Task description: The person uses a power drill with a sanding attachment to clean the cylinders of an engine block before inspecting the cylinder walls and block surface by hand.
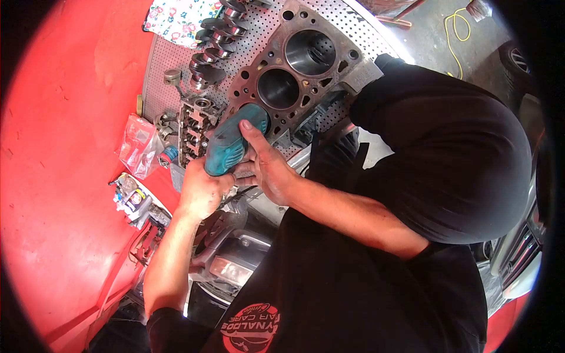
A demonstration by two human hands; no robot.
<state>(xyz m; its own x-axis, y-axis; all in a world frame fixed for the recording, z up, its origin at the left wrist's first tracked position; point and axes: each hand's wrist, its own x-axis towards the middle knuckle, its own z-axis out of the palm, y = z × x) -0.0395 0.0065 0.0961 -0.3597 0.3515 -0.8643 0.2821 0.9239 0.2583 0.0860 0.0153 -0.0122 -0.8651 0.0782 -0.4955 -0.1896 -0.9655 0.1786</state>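
Note:
A teal power drill (226, 141) is held over the near end of the engine block (247, 76), hiding part of it. My left hand (203, 188) wraps round the drill's lower end. My right hand (268, 162) holds its side, thumb laid along the top and fingers partly bent below. The drill's working end is out of sight. Two round cylinder bores, one dark bore (278, 89) and another farther bore (310, 52), show in the block's flat face.
A crankshaft (215, 44) lies left of the block on the perforated bench top (165, 62), near a flowered cloth (179, 20). A cylinder head (194, 129), a piston (172, 76) and a plastic bag (138, 144) are closer. A yellow cord (456, 29) lies on the floor.

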